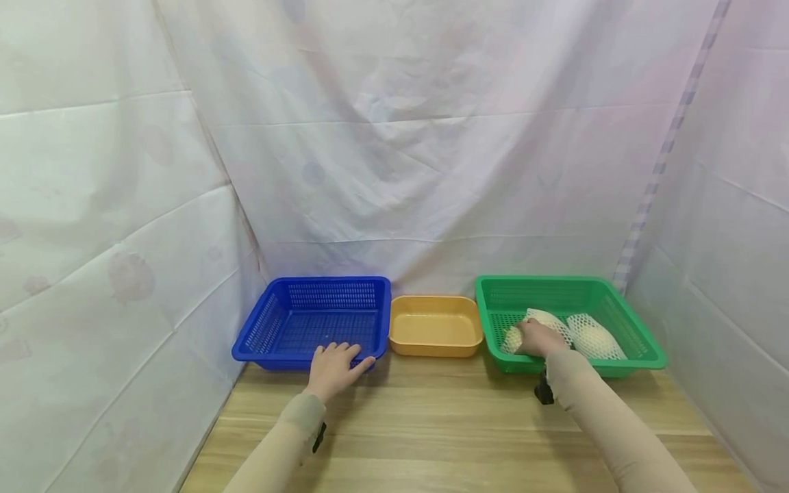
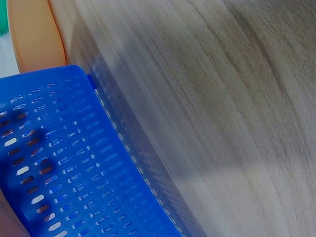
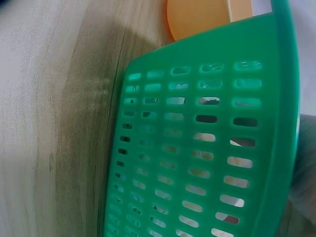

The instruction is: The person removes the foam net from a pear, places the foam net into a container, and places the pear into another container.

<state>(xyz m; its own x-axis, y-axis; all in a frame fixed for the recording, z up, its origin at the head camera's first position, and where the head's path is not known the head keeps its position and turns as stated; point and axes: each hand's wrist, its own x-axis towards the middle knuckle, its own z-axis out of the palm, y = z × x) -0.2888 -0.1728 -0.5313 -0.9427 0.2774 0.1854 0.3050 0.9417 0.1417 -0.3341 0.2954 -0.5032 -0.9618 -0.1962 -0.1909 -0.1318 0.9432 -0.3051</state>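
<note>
My left hand [image 1: 335,370] rests on the front rim of a blue plastic basket [image 1: 246,352], its fingers relaxed and reaching over the edge. Nothing shows in its grasp. My right hand [image 1: 540,338] reaches down into a green plastic basket [image 1: 641,342]. Its fingers and thumb pinch a pale yellow rounded thing in a white foam net [image 1: 512,339] at the basket's left side. Two more netted pale things lie there: one behind the hand [image 1: 547,319], another to its right [image 1: 593,338]. In the right wrist view, the green basket wall [image 3: 197,143] hides most of the hand.
A shallow yellow-orange tray [image 1: 436,331] stands between the baskets, close to both. All three sit on a wood-grain table [image 1: 431,424]. White patterned curtains [image 1: 431,171] close off the back and both sides.
</note>
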